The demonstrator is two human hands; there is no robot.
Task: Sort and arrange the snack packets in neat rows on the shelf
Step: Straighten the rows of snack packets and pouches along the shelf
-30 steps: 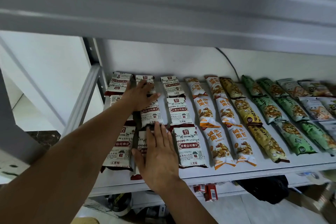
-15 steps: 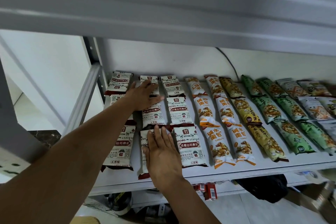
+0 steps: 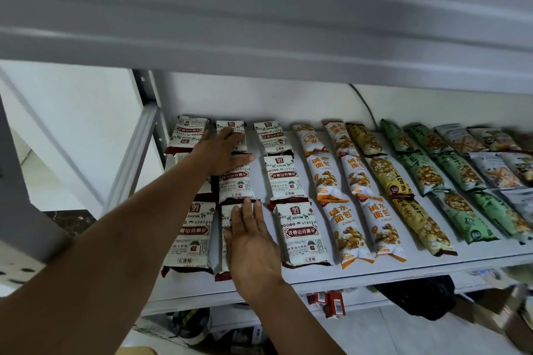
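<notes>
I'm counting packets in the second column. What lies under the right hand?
A white-and-maroon packet, flat on the shelf. The right hand covers most of its label; whether anything lies beneath it is hidden.

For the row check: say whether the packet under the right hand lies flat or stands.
Flat: the packet lies on the shelf, the right hand resting on it.

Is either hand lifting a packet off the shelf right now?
No, the left hand and the right hand both lie flat on white packets that rest on the shelf.
</notes>
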